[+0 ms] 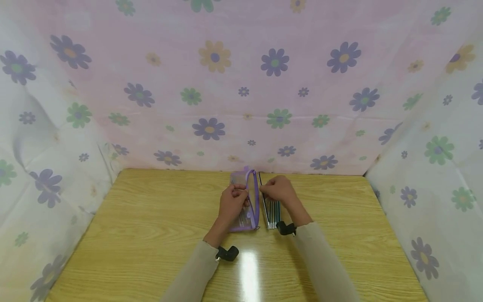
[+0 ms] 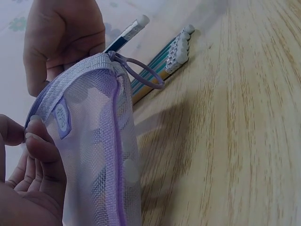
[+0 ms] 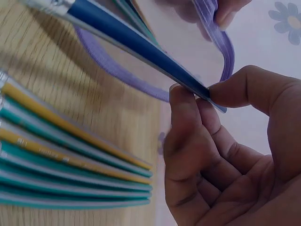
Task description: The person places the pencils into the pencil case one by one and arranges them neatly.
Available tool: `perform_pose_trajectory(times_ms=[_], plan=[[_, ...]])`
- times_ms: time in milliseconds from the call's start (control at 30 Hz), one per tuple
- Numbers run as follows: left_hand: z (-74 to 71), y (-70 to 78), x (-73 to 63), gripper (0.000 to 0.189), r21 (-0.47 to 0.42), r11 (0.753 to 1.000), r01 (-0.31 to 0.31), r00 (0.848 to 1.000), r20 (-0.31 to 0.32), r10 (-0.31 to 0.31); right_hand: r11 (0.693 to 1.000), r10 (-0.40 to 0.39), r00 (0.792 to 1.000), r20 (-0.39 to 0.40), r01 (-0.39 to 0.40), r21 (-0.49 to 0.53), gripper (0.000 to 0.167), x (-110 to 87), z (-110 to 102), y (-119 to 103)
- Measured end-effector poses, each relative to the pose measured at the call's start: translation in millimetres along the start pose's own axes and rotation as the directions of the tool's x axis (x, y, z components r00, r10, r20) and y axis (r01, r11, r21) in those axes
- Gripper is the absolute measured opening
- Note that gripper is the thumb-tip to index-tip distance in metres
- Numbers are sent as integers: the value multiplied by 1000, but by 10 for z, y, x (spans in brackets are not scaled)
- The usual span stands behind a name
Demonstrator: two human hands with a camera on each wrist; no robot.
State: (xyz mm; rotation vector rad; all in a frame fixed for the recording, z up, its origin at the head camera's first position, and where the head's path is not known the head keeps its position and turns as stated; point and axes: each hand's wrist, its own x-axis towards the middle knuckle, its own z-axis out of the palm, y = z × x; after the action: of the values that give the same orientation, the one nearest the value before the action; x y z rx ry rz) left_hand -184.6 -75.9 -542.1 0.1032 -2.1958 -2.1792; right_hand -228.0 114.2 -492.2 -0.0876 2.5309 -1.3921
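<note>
A see-through mesh pencil case (image 1: 238, 224) with purple zip edging stands on the table, its zipped mouth spread wide. My left hand (image 1: 232, 204) pinches one edge of that mouth between thumb and fingers, as the left wrist view also shows at the zip edge (image 2: 42, 108). In my right hand (image 3: 235, 155) a dark blue pencil (image 3: 136, 44) is pinched near one end, beside the case's opening. Under the right hand lies a row of teal and yellow striped pencils (image 3: 75, 155). Through the mesh, other pencils show faintly inside the case.
The wood-grain table (image 1: 158, 209) carries the case and pencils near its back edge. Flowered cloth (image 1: 241, 138) hangs behind it and along both sides. A black wrist camera (image 1: 227, 253) sits on the left wrist, another (image 1: 286, 228) on the right.
</note>
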Motion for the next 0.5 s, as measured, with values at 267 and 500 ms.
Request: perform_pose_trajectory(times_ms=[267,500], plan=[[3,7,2,20,3,1000,-11,1000,2,11,999,33,999,9,-34,11,21,60,81,-51],[0,4,21,20,0,1000,-10,1000,4,10,999,21,999,44,-24,48,23,105,156,-87]])
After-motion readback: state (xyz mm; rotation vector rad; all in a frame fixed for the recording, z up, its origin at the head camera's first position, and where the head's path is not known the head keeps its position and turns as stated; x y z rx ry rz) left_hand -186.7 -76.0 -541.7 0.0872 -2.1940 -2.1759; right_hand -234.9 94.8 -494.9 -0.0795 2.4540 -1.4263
